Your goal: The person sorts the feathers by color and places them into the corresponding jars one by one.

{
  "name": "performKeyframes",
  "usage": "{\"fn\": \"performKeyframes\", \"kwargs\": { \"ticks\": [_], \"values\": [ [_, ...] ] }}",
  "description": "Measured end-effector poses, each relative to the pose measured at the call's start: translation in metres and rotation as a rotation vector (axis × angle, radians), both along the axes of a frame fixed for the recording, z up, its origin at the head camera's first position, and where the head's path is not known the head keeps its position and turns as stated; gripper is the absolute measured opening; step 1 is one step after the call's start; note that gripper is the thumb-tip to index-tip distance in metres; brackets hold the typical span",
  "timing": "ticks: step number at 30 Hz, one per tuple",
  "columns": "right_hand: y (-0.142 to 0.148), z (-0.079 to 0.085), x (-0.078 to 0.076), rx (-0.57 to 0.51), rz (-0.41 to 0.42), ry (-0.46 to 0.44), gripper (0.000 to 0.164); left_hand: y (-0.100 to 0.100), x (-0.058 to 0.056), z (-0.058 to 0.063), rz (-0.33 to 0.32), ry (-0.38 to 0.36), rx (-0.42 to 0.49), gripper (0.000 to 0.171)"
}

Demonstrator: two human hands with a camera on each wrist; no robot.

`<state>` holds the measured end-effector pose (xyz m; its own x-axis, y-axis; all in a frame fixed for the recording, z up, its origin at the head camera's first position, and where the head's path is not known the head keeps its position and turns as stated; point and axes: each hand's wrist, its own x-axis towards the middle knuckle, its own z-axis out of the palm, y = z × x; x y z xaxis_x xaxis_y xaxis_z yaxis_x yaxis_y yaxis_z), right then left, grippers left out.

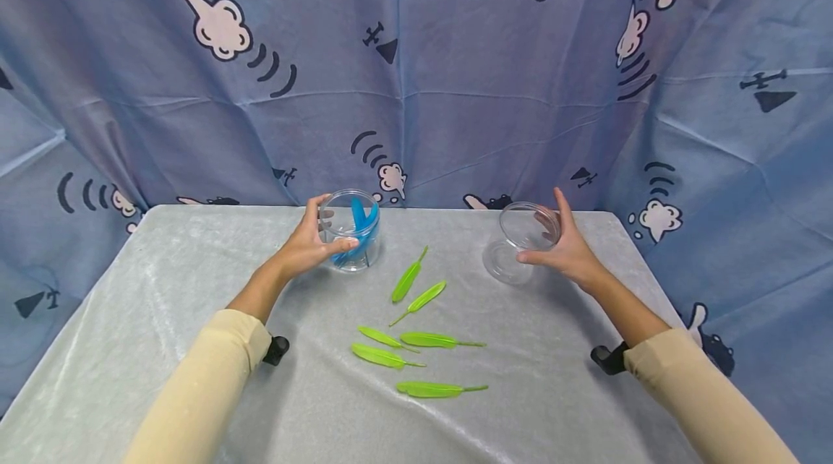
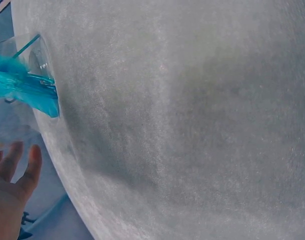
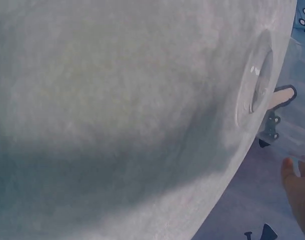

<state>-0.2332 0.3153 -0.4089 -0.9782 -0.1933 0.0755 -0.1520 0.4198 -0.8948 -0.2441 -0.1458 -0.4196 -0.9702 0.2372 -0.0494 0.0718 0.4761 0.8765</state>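
A clear plastic jar is gripped by the left hand, with the thumb curled across its near wall and the fingers round its far side; it stands upright on the grey velvet-like table cover, left of the green feathers. Blue feathers are contained in it, standing on end and leaning against the wall. A second clear jar, with nothing visible inside, is held tilted by the right hand, thumb at the near side and fingers behind the rim; it is located right of the green feathers. Six green feathers, flat, slender and pointed, lie loose on the cover between the two jars and nearer the person. The blue fluffy texture of the feathers pressed against the transparent wall is shown close up in the left wrist view, which the head view does not resolve. The round, moulded base of the second jar is seen from below in the right wrist view only. A blue printed curtain hangs behind the table.
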Motion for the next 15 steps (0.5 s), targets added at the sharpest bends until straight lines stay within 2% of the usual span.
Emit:
{"fn": "performKeyframes", "kwargs": {
  "ticks": [8,15],
  "values": [
    [-0.003,-0.010,-0.002,-0.011,-0.048,-0.037,0.132,0.001,0.000,0.000,-0.007,-0.006,0.013,0.100],
    [-0.007,-0.014,-0.001,-0.105,-0.033,-0.065,0.105,0.000,0.000,0.000,0.000,-0.005,-0.002,0.102]
  ]
}}
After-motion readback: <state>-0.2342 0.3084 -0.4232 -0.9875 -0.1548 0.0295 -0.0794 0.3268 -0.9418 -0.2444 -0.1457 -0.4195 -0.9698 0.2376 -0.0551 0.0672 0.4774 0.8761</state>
